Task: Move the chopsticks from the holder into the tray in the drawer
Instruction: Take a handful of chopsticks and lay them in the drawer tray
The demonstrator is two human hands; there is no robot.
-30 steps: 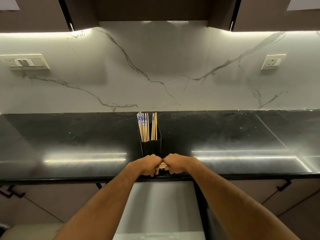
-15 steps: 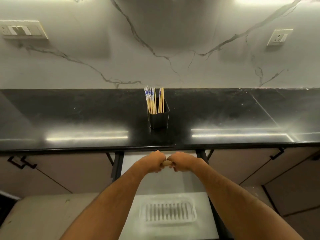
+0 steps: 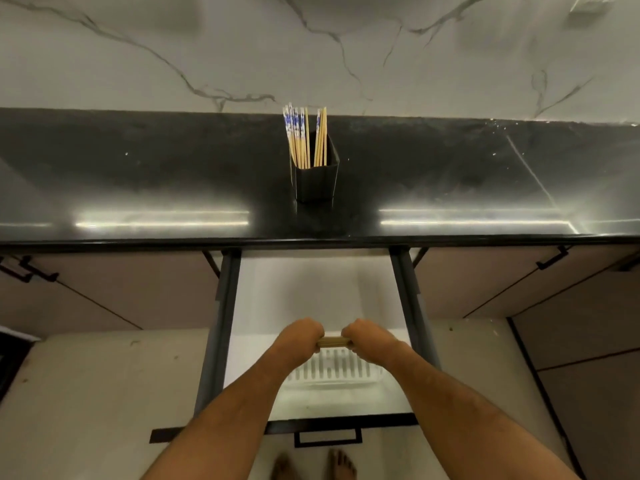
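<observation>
A black holder (image 3: 317,183) stands on the dark countertop (image 3: 138,174) with several chopsticks (image 3: 304,140) upright in it, some with blue-and-white tops. My left hand (image 3: 300,337) and my right hand (image 3: 363,339) together grip a short bundle of wooden chopsticks (image 3: 331,341), held level between the fists. The bundle hovers over the far edge of a white slotted tray (image 3: 332,374) lying in the pulled-out drawer (image 3: 311,289). My forearms cover part of the tray.
The drawer's dark side rails (image 3: 221,313) flank my arms, and its black front with a handle (image 3: 327,438) is nearest me. Shut cabinet fronts (image 3: 104,289) sit on both sides. My bare feet (image 3: 341,465) show on the pale floor below.
Both hands, still shut on the bundle, have come down from the counter edge to over the tray in the open drawer. My view has tilted downward.
</observation>
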